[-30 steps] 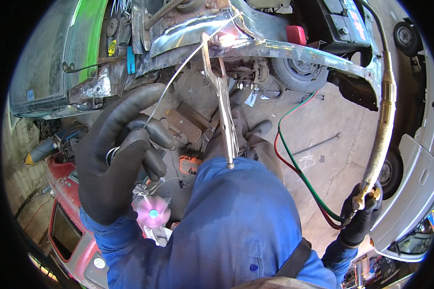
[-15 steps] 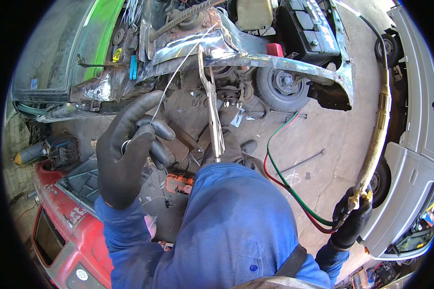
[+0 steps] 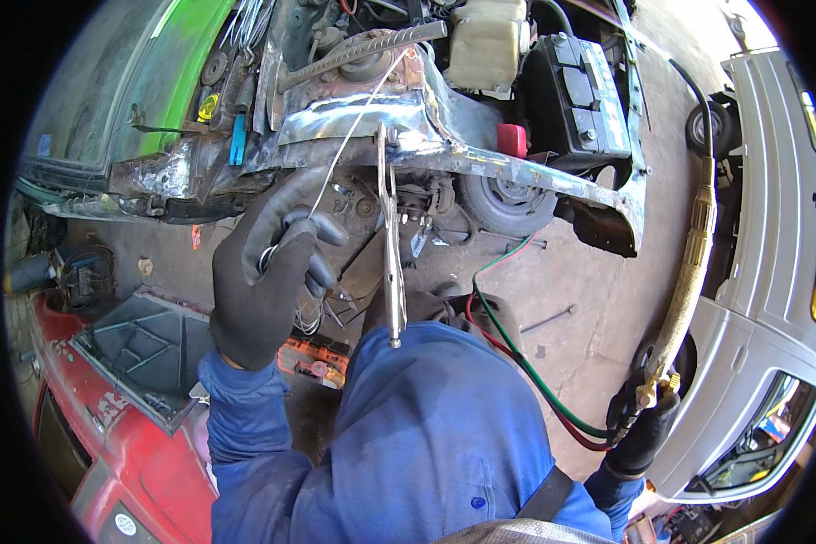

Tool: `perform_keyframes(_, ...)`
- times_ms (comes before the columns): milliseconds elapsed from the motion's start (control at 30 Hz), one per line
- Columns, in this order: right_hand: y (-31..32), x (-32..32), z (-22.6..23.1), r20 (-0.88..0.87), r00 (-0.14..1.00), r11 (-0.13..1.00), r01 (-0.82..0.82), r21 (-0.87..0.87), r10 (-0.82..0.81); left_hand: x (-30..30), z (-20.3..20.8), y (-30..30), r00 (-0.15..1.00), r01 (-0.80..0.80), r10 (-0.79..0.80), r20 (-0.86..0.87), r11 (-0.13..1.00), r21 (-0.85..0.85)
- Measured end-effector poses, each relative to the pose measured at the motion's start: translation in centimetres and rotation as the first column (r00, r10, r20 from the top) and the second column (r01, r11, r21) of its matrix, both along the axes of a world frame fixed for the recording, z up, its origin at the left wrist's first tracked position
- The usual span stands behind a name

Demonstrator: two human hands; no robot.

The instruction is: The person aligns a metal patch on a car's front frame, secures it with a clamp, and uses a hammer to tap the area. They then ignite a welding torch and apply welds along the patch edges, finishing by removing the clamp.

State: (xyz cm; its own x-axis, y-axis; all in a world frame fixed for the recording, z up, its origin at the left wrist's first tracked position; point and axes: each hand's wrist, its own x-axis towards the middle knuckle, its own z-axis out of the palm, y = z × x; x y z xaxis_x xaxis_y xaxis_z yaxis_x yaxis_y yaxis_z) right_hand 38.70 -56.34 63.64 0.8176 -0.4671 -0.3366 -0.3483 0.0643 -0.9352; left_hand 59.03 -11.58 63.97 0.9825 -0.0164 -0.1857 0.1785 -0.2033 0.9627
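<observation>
My left hand (image 3: 265, 288), in a black glove, pinches a thin filler rod (image 3: 348, 134) whose far end overlaps the bare-metal strut tower (image 3: 352, 118). Whether the rod touches the metal I cannot tell. At the lower right my gloved right hand (image 3: 646, 437) grips the handle of a gas welding torch (image 3: 685, 304). Its slim dark neck points up and away, off to the side of the car body. Green and red hoses (image 3: 526, 367) run from the torch's lower end. Locking pliers (image 3: 393, 263) hang clamped on the fender edge (image 3: 480, 156) in front of me.
In the engine bay sit a car battery (image 3: 571, 100) and a pale plastic tank (image 3: 485, 45). A ribbed steel bar (image 3: 372, 54) lies across the strut tower. A red car body (image 3: 145, 453) stands left, a silver vehicle (image 3: 725, 390) right. An orange tool (image 3: 313, 358) lies below my left arm.
The view has shifted, bringing more of the engine bay into sight. My left hand has moved slightly right with the rod, nearer the pliers. Both hands keep their hold.
</observation>
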Motion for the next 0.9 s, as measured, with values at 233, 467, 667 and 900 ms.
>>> perform_keyframes(233, -4.8, 4.6, 0.8, 0.012, 0.986, 0.983, -0.167, -0.069, 0.169, 0.2, 2.5, -5.7, 0.995, -0.095, 0.093, 0.042, 0.995, 0.028)
perform_keyframes(467, -13.1, 9.2, 0.3, 0.029, 0.938, 0.928, -0.338, -0.155, 0.346, -3.0, 5.0, -15.7, 0.961, -0.276, 0.276, -0.020, 0.961, -0.010)
perform_keyframes(667, -16.0, 11.5, 0.5, 0.014, 0.910, 0.904, -0.408, -0.127, 0.413, -5.0, 2.2, -20.9, 0.967, -0.231, 0.224, -0.120, 0.972, -0.045)
perform_keyframes(900, -14.7, 11.7, 1.5, -0.057, 0.865, 0.863, -0.502, -0.058, 0.499, -4.3, 4.6, -17.9, 0.959, -0.285, 0.285, 0.012, 0.958, 0.014)
